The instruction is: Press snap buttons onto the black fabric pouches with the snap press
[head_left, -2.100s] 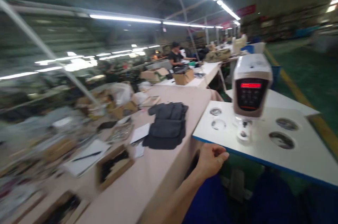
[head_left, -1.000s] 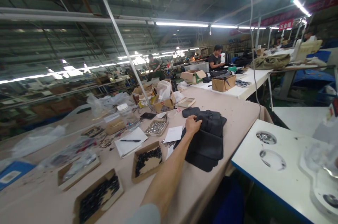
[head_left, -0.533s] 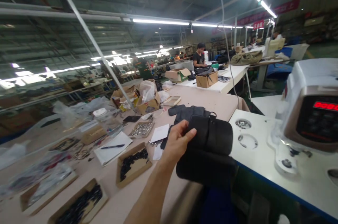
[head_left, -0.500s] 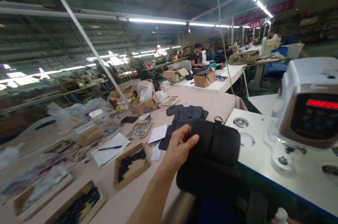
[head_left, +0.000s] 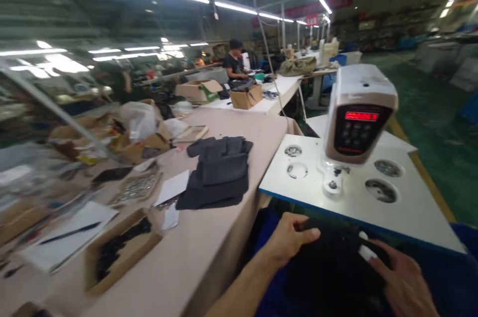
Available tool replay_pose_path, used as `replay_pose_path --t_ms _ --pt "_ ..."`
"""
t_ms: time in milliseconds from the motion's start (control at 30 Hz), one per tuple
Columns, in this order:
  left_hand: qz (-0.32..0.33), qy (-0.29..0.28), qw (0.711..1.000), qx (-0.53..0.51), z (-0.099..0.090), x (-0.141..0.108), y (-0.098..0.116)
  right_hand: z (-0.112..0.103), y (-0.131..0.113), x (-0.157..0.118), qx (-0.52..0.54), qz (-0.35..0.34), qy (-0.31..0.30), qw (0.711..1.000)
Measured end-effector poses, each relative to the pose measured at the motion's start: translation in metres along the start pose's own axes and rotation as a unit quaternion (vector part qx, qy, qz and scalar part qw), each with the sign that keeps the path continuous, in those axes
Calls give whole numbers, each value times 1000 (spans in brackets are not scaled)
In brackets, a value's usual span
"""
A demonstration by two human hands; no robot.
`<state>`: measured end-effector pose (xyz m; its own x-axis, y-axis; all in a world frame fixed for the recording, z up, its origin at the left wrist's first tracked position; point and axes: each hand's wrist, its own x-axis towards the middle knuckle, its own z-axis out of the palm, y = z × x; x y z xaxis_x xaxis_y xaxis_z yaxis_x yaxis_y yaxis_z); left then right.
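Note:
A black fabric piece [head_left: 332, 262] lies low in front of me, over my lap, its details lost in darkness. My left hand [head_left: 289, 240] pinches its upper left edge between thumb and fingers. On its right side my right hand [head_left: 396, 267] grips the edge, with white wrapping on a finger. Just beyond both hands stands a white machine [head_left: 360, 118] with a red lit display, on a white tabletop [head_left: 276, 177] with round inset trays. To the left, a stack of dark fabric pieces [head_left: 224, 172] rests on the pinkish table [head_left: 209, 237].
Left of the stack are a white paper [head_left: 172, 187], a cardboard tray of black parts [head_left: 123, 252], a tray of metal parts [head_left: 138, 186] and a pen [head_left: 70, 232] on paper. Farther back, a person [head_left: 235, 63] sits behind an open cardboard box [head_left: 246, 96].
The view has turned right. My left hand has brought the black piece down and away from the stack, towards my lap. My right hand has come up into view and taken hold of it.

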<state>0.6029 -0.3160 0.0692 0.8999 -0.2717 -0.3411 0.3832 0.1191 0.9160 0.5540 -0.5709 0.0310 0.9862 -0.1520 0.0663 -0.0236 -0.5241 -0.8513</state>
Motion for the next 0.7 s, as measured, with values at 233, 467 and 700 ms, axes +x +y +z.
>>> replay_pose_path --t_ms 233,467,700 --pt "21 -16 999 35 20 30 -3 -8 -36 32 212 21 -170 962" --pt "5 43 999 8 29 38 -1 -20 -44 63 169 -30 -265 949" --pt "-21 63 996 -66 29 65 -6 -5 -24 93 109 -40 -255 960"
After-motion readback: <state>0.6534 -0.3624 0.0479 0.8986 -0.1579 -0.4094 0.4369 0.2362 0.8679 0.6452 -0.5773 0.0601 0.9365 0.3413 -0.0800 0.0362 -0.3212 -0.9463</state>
